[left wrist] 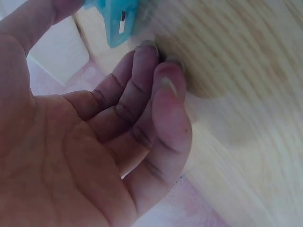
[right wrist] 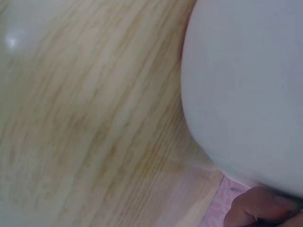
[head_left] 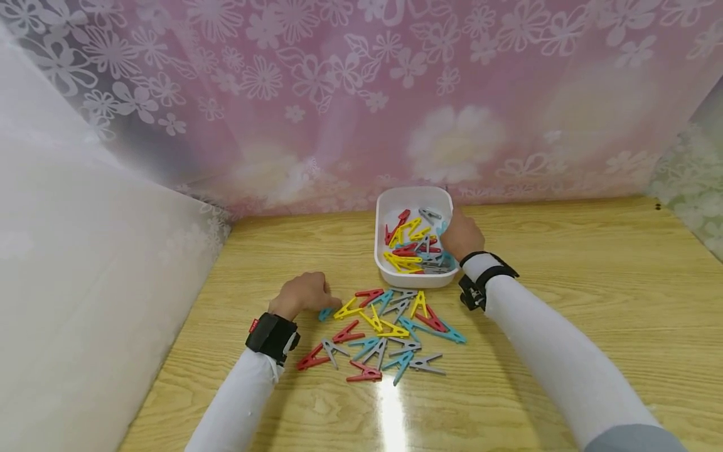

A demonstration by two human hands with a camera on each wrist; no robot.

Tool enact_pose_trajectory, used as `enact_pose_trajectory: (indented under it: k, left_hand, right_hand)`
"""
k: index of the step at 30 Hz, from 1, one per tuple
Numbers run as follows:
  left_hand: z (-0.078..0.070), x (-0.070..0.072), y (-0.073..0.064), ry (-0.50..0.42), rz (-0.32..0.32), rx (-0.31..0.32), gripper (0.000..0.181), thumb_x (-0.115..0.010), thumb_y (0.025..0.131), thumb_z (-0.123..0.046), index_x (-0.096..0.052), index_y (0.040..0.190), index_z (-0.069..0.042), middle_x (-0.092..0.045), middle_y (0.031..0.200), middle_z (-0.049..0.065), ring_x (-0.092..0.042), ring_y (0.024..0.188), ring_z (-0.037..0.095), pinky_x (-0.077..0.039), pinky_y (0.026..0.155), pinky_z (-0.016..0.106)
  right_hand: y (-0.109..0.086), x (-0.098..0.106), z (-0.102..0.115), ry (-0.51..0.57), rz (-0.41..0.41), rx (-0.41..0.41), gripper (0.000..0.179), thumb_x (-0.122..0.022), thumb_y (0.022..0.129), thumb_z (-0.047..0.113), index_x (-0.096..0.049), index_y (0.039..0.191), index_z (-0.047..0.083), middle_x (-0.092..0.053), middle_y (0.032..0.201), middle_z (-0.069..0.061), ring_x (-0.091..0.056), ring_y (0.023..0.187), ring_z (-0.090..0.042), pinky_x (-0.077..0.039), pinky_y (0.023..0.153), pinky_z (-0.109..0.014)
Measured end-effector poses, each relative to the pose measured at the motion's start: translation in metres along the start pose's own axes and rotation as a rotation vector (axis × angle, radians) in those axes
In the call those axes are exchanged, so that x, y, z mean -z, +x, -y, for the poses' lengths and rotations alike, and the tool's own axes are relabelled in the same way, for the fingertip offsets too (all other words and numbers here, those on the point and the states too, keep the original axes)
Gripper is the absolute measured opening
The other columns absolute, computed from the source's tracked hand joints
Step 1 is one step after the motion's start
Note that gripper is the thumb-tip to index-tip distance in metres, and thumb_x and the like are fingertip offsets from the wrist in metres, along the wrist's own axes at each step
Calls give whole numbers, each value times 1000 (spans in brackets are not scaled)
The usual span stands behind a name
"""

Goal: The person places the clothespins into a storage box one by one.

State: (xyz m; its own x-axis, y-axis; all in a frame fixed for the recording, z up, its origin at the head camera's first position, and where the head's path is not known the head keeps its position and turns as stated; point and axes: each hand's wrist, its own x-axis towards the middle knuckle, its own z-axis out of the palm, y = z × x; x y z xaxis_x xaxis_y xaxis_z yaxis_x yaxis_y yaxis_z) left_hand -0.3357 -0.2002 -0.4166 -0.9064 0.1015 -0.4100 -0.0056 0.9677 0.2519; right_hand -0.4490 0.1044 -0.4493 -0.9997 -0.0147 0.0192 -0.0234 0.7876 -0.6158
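Note:
A white plastic container (head_left: 385, 267) holds several red, yellow, grey and blue clothespins. At its right side my right hand (head_left: 462, 236) grips the rim. In the right wrist view, the curled fingers (right wrist: 258, 208) show low at the container's wall (right wrist: 246, 94); the rest of that hand is out of frame. My left hand (head_left: 302, 294) is low over the table, at the left end of a loose spread of clothespins. Its thumb is at a blue clothespin (left wrist: 120, 23), while the other fingers bend loosely near the tabletop, apart from it.
Several clothespins, such as a red one (head_left: 366, 373) and a grey one (head_left: 427, 364), lie scattered on the wooden table (head_left: 593, 301) in front of the container. A pink flowered curtain (head_left: 350, 125) hangs behind, and a white sheet (head_left: 85, 263) borders the left.

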Motion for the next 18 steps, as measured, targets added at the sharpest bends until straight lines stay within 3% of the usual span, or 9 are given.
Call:
enact_pose_trajectory:
  k: [12, 18]
  left_hand:
    - [0, -3, -3, -4, -86, 25, 43, -71, 81, -37, -50, 50, -16, -30, 49, -5, -27, 45, 12, -20, 45, 27]
    - [-1, 8, -9, -4, -118, 41, 44, -72, 82, -36, -50, 49, -16, -27, 48, -5, -22, 44, 11, -17, 45, 27]
  right_hand:
    - [-4, 3, 4, 8, 28, -22, 44, -57, 91, 6, -43, 132, -6, -60, 110, -28, -62, 94, -41, -51, 75, -54]
    - [-3, 2, 3, 1, 14, -12, 45, -57, 91, 6, -43, 131, -6, -60, 109, -28, -62, 94, -41, -51, 75, -53]
